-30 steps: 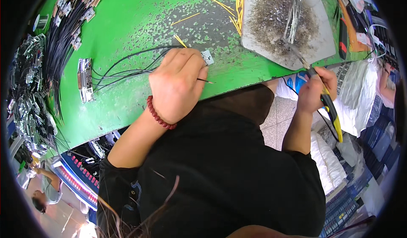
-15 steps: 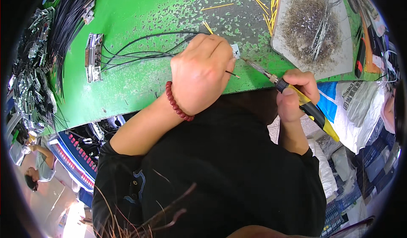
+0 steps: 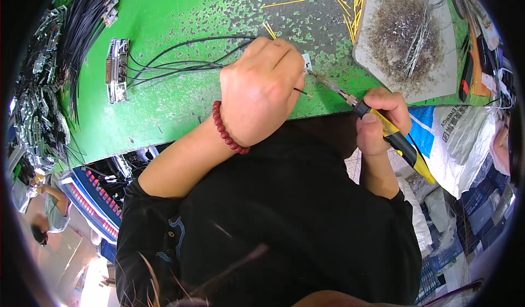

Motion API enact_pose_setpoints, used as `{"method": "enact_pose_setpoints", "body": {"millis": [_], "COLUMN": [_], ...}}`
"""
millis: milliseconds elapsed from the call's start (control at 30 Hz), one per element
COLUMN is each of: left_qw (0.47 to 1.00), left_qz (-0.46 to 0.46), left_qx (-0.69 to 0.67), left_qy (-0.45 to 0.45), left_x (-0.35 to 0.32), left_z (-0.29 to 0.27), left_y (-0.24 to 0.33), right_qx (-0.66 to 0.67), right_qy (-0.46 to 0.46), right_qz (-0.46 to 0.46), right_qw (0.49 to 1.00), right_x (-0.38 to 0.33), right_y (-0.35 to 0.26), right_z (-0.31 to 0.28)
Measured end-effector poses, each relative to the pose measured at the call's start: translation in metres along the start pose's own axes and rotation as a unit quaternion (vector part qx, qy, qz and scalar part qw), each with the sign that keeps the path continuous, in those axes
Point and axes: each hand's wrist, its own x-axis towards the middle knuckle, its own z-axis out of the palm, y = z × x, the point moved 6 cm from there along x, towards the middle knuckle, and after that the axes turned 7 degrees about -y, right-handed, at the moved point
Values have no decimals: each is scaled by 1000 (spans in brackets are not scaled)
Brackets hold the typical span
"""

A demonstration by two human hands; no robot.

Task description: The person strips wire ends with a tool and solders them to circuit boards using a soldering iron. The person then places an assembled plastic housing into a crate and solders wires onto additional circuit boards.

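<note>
My left hand [image 3: 263, 91], with a beaded bracelet at its wrist, is closed over black wires [image 3: 180, 63] at the table's near edge. Just past its fingertips shows a small silvery piece [image 3: 307, 61]; the fingers hide how it is held. One short black wire end [image 3: 302, 92] with a bare tip pokes out below the fingers. In my right hand [image 3: 373, 136] is a yellow and black soldering iron [image 3: 409, 153]. Its tip meets or nearly meets the lower edge of the silvery piece. To the left, the wires run to a silvery metal connector [image 3: 116, 71] lying on the table.
Yellow thin tubes [image 3: 358, 12] lie on the green table [image 3: 164, 110]. A grey board [image 3: 377, 61] at right carries dark residue and a coil of solder wire [image 3: 418, 39]. Piled metal connectors [image 3: 41, 94] and bundled black cables [image 3: 90, 28] crowd the left. Another person [image 3: 54, 208] is at far left.
The iron's tip has shifted slightly up and left, closer to the silvery piece and my left fingertips. Both hands keep their holds, and the whole view has moved slightly.
</note>
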Motion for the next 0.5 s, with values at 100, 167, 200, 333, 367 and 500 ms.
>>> {"method": "enact_pose_setpoints", "body": {"millis": [100,167,200,333,367,500], "left_qw": [1000,1000,1000,1000,1000,1000], "left_qz": [-1,0,0,-15,-15,-16], "left_qx": [2,2,5,-20,-19,-16], "left_qy": [1,5,4,-7,-6,-10], "left_x": [0,0,0,1,1,0], "left_z": [0,0,0,-3,-4,-3], "left_y": [-1,-1,-1,1,2,2], "right_qx": [5,-52,-51,-17,0,22], "right_qy": [-6,-47,-48,-8,26,5], "right_qz": [6,22,22,2,-15,-6], "right_qw": [1000,997,997,1000,1000,1000], "right_x": [1,1,1,-3,-4,-2], "right_y": [-2,-2,-2,3,3,2], "right_z": [0,1,1,-1,-4,-1]}}
